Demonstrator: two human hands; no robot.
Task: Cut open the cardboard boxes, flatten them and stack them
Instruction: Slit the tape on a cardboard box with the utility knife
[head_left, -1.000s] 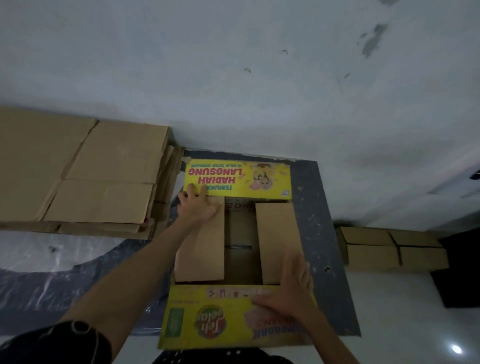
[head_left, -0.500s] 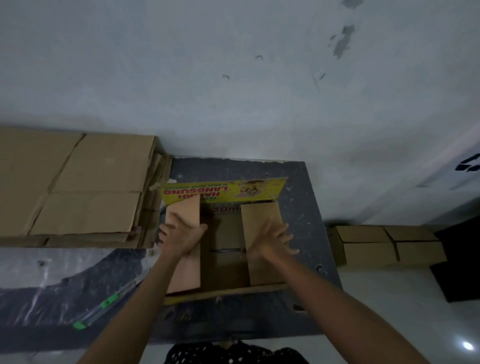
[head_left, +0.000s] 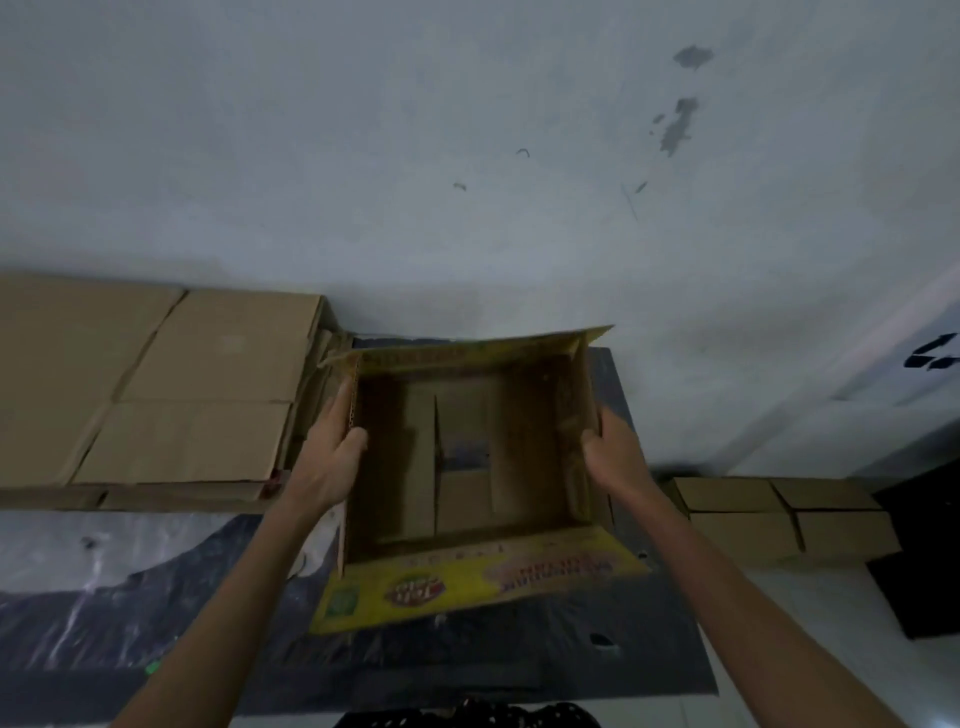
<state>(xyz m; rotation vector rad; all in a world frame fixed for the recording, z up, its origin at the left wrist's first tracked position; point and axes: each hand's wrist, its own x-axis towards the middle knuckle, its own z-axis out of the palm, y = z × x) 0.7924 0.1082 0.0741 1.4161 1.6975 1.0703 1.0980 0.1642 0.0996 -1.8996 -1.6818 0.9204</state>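
A yellow printed cardboard box (head_left: 467, 577) stands open-topped on a dark mat (head_left: 519, 660) in front of me. Its near flap hangs outward toward me and its far flap stands up against the wall. My left hand (head_left: 332, 447) grips the box's left side wall, thumb inside and fingers outside. On the opposite wall my right hand (head_left: 610, 452) holds the same way. Inside, the brown bottom flaps lie folded with a gap between them.
A stack of flattened brown cardboard (head_left: 156, 395) lies to the left against the wall. Two closed small brown boxes (head_left: 779, 514) sit on the floor at the right. A dark object (head_left: 919, 561) stands at the far right. A grey wall is close behind.
The inner flaps were lying flat under my palms; now they stand up as the side walls and my hands grip them. The near yellow flap has swung out toward me.
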